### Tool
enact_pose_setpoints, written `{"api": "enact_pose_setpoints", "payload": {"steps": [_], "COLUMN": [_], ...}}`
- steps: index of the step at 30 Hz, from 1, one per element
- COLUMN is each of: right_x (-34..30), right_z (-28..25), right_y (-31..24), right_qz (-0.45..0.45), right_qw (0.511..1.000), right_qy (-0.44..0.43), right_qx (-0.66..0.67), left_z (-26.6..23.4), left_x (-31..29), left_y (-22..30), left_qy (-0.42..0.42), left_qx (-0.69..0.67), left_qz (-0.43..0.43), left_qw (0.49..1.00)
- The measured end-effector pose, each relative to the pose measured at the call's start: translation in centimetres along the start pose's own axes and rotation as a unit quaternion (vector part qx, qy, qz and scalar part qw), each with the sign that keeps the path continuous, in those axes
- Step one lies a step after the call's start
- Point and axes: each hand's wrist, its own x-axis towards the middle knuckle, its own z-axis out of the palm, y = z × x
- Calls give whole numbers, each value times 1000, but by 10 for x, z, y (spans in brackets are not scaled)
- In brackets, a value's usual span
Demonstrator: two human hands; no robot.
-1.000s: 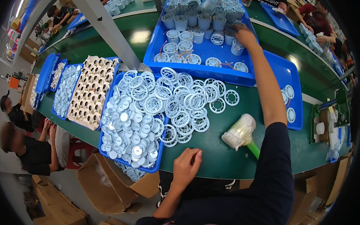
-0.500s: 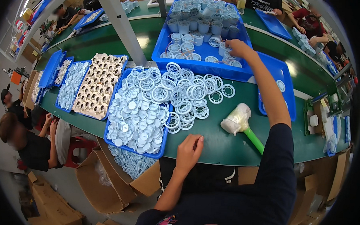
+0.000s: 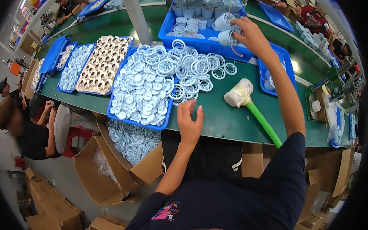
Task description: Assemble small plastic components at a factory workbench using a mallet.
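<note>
Over the front wall of the large blue bin (image 3: 179,42), my right hand (image 3: 250,35) is closed on light blue plastic cups, with two showing: an upper cup (image 3: 223,22) and a lower cup (image 3: 226,37). Both are tilted, and a thin reddish wire hangs below them. Many similar cups stand in the bin behind. My left hand (image 3: 190,124) is at the table's near edge, its fingers apart and holding nothing. Nearest to it are loose light blue rings (image 3: 205,85) and a blue tray (image 3: 166,119) heaped with small round caps (image 3: 146,95).
A mallet (image 3: 239,93) with a wrapped pale head and green handle lies on the green table. To its right, a blue tray (image 3: 293,80) holds a few parts. Further trays stand left, one under a moulded carton sheet (image 3: 103,64). Cardboard boxes sit below; other people work around.
My right hand has come up out of the bin with the cups. My left hand's fingers have spread from a loose curl. The whole view has shifted slightly.
</note>
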Motion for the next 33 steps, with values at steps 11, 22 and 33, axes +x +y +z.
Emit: {"api": "enact_pose_setpoints", "payload": {"steps": [11,22,33], "right_x": [-163,-177,-137], "right_z": [37,69,65], "right_y": [-128,-114,-124], "right_qz": [-15,-43,-104], "right_qw": [977,994,985], "right_qy": [-186,-101,44], "right_qx": [99,-25,128], "left_z": [-4,-12,-33], "left_x": [-39,-44,-35], "left_y": [13,16,15], "left_qy": [-135,-103,-163], "left_qx": [21,120,82], "left_qz": [49,-26,79], "left_qw": [989,987,980]}}
